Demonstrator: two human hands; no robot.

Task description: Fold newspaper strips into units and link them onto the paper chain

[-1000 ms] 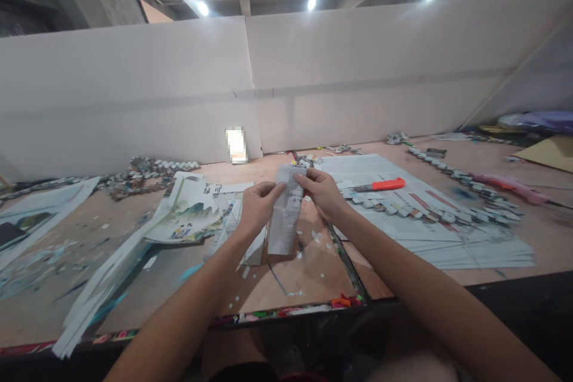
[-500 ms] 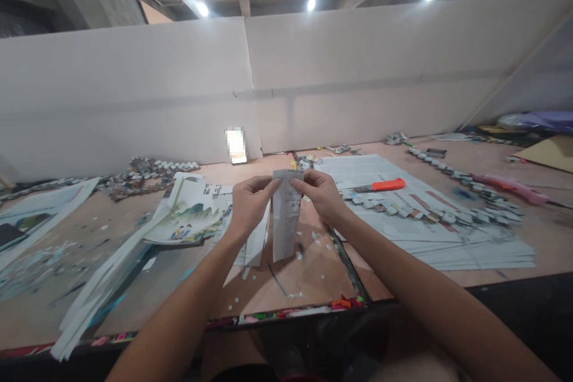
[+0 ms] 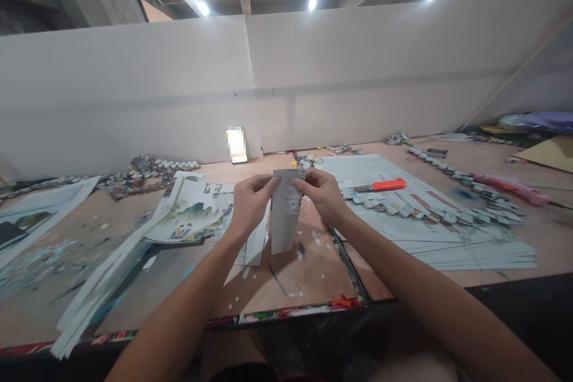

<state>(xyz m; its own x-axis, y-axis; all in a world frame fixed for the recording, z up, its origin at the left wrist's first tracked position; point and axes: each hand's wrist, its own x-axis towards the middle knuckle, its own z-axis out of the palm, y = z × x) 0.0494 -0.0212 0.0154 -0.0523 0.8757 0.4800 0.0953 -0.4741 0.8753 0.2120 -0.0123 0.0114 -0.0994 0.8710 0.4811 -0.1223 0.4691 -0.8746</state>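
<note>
Around the work, the table [image 3: 322, 280] carries many paper things. On the right, a utility knife [image 3: 388, 184] with an orange handle lies upon a spread of large printed sheets [image 3: 483, 253], and its blade end points toward the hands. Close to it, a paper chain [image 3: 425, 213] bends in a wide curve, and a pink tool [image 3: 514, 187] with a cord lies beside it. On the left are an illustrated page [image 3: 192, 215] with green mountains, long paper strips [image 3: 92, 304] which reach over the table edge, and a heap of folded paper [image 3: 145, 173]. A lit phone [image 3: 237, 146] leans at the white partition [image 3: 380, 71]. The left forearm partly covers a second printed piece [image 3: 256, 246] on the table.

The printed paper strip [image 3: 285, 215] is in the middle, above the table, between both hands. The left hand [image 3: 251, 198] pinches its upper left edge with thumb and fingers; the right hand [image 3: 323, 192] grips the upper right edge in the same manner. The strip hangs almost upright, longer than wide, greyish white, with small dark characters, too blurred for reading. It is thin and rather flat, with straight sides. The chain is made from small folded blocks, set like a zigzag. The wooden-looking table surface bears paint marks and small white scraps.
</note>
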